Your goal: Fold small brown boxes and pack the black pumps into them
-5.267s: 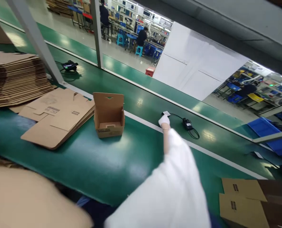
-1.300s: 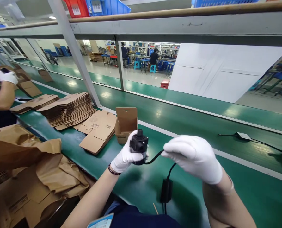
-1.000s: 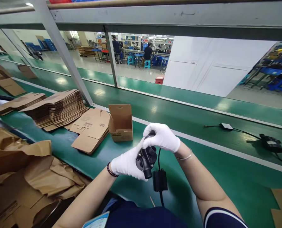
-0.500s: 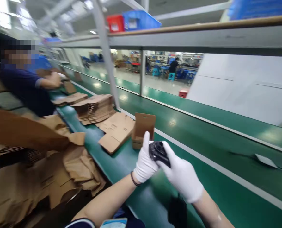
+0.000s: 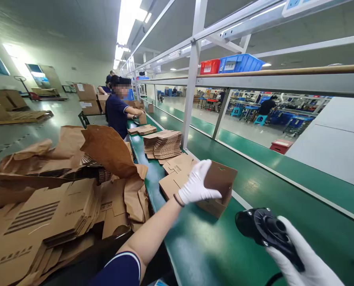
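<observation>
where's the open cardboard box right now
In the head view, the open cardboard box sits right of centre on the green work surface, partly hidden by the left hand, just right of the flattened cartons.

Through my remote feed I see a factory floor: a long, glossy green workbench (image 5: 201, 244), a stack of flattened brown cardboard cartons (image 5: 166, 146), 1 red plastic bin (image 5: 209, 66) and 1 blue plastic bin (image 5: 239, 63) shelved above, white strip lights (image 5: 126, 24) overhead.

White gloves (image 5: 196, 186), navy white-edged sleeve (image 5: 119, 270)
</observation>
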Tool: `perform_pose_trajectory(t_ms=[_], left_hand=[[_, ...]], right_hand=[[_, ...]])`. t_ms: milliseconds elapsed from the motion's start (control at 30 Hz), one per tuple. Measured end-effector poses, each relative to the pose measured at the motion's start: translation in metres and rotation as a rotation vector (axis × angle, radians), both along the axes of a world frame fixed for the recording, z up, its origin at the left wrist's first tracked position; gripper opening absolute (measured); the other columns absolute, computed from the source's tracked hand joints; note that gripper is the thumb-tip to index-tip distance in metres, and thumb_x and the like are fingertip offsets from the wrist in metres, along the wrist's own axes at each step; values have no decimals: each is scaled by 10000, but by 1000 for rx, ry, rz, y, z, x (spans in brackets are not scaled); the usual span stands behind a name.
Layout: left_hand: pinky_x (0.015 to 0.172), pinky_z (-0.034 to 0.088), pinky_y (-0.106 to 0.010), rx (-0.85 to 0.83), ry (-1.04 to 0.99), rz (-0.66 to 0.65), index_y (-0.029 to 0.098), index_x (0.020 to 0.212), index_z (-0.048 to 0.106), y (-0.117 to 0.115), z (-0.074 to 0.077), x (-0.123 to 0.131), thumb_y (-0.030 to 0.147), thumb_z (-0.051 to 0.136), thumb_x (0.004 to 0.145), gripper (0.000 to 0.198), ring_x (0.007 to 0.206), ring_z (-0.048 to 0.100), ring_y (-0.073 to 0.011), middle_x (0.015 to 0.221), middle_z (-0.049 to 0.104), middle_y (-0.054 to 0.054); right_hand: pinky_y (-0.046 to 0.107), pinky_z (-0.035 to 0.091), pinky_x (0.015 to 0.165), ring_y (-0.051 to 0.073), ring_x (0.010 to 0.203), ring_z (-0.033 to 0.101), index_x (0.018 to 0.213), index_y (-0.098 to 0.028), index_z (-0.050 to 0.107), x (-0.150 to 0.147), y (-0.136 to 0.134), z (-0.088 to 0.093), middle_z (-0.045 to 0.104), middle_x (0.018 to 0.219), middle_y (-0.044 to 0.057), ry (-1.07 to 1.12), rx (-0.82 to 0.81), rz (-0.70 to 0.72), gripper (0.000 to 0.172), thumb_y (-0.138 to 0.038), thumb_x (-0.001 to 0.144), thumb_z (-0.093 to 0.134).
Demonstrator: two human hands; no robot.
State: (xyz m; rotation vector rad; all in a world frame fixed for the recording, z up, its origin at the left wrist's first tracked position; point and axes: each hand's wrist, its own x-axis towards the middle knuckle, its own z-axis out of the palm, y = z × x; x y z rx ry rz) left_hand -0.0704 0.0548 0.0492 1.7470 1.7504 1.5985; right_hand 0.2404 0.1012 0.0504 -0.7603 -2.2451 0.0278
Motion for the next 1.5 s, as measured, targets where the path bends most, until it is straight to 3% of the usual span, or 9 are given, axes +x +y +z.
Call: perform_pose_trajectory(t_ms=[133, 267, 367, 567, 833, 933, 1100, 1300, 1500], left_hand=[[1226, 108, -577, -186, -293, -71, 172, 1568, 151, 25, -29, -34, 338, 799, 606, 1172, 1514, 90, -408, 1638, 161, -189], [1237, 158, -520, -189, -325, -163, 197, 1577, 142, 39, -63, -4, 243, 651, 710, 1006, 1507, 191, -351, 1628, 244, -147], [1243, 104, -513, -187, -355, -250, 213, 1586, 53, 32, -81, 23, 312, 665, 751, 1040, 1525, 115, -341, 1662, 116, -140], [1203, -36, -576, -178, -166, -387, 154, 1575, -37, 21, -104, 19, 491, 944, 406, 1563, 1503, -115, -415, 1642, -92, -237], [1178, 223, -609, -219, -87, -503, 220, 1543, -203, 52, -125, 27, 400, 888, 556, 1482, 1458, 291, -404, 1584, 217, -237], [1210, 168, -579, -174, -27, -467, 235, 1565, -105, 53, -130, 29, 385, 887, 545, 1431, 1497, 158, -418, 1630, 83, -200], [1200, 221, -581, -177, 10, -450, 214, 1568, -35, 50, -120, 35, 381, 869, 539, 1380, 1476, 217, -426, 1602, 181, -198], [1126, 391, -535, -152, 2, -413, 187, 1517, 210, 46, -95, 51, 377, 851, 518, 1203, 1398, 372, -426, 1476, 410, -175], [1151, 346, -559, -193, 5, -386, 206, 1538, 129, 47, -103, 51, 366, 852, 505, 1272, 1421, 343, -416, 1512, 332, -178]], right_hand=[[363, 655, 711, 310, 930, 741, 1503, -324, 419, 13, 9, 9, 739, 1157, 37, 27, -17, 20, 637, -509, 911, 562], [355, 647, 687, 309, 929, 743, 1464, -306, 482, 7, 14, 27, 741, 1150, 44, 28, -39, 18, 600, -551, 918, 522], [330, 636, 733, 290, 941, 744, 1405, -284, 554, 1, 18, 48, 752, 1121, 43, -7, -127, 21, 574, -579, 914, 518], [378, 543, 994, 260, 1148, 667, 1443, -251, 513, -10, 38, 78, 653, 1318, 22, -172, -350, 191, 560, -461, 925, 542], [385, 514, 965, 266, 1124, 662, 1456, -299, 493, -65, 59, 92, 655, 1322, 38, -672, -444, 200, 554, -358, 910, 568], [344, 505, 902, 267, 1100, 661, 1458, -308, 490, -84, 63, 102, 667, 1293, 53, -904, -427, 170, 549, -385, 918, 553], [327, 493, 791, 271, 1016, 680, 1436, -343, 519, -109, 59, 108, 723, 1153, 47, -1260, -403, 155, 552, -388, 891, 588], [360, 472, 879, 298, 1127, 634, 1401, -308, 568, -134, 61, 93, 691, 1243, 57, -1441, -380, 165, 549, -378, 862, 643], [382, 476, 894, 310, 1048, 663, 1294, -165, 665, -149, 72, 68, 712, 1175, 102, -1461, -478, 231, 519, -283, 793, 732]])
